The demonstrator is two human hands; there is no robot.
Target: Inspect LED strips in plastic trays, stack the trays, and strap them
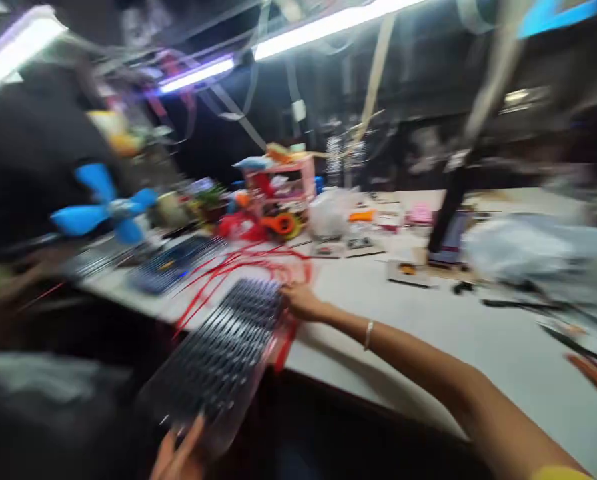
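At white table (348, 287), left hand (182, 452) and right hand (302, 301) pinching ribbed tray (223, 347); red cords (214, 272) crowding it, blue fan (118, 208) beyond.

Right arm (423, 360) outstretched, left fingers (191, 437) low.

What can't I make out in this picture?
In the head view:
- Left hand: wrist cut off by the bottom edge.
- Right hand: fingertips lost to blur.
- Plastic tray: contents, if any, blurred.
- Plastic bag at right: contents, if any, hidden by its film.
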